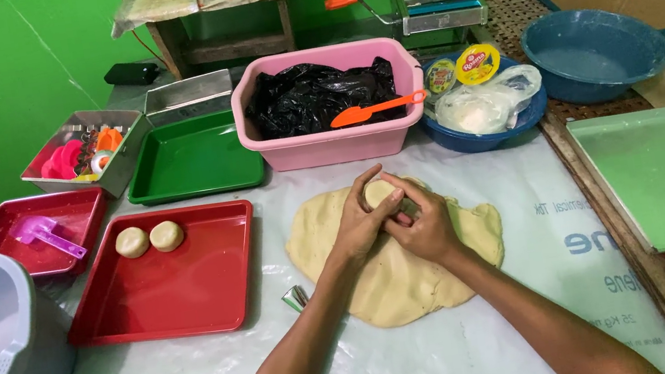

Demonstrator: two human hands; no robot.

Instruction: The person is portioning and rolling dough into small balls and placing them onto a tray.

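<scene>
— Two dough rounds (150,239) lie on the red tray (161,285). And your hands?
— Your left hand (359,225) and right hand (423,224) cup a dough piece (379,192) together over the flattened dough sheet (398,265), probably shaping it; next, carry it gently left to the tray.

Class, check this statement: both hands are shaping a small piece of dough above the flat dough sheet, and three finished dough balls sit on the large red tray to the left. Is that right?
Not quite. The head view shows two dough balls on the large red tray, not three. The rest holds: the left hand and right hand work a small piece of dough above the flat dough sheet.
</scene>
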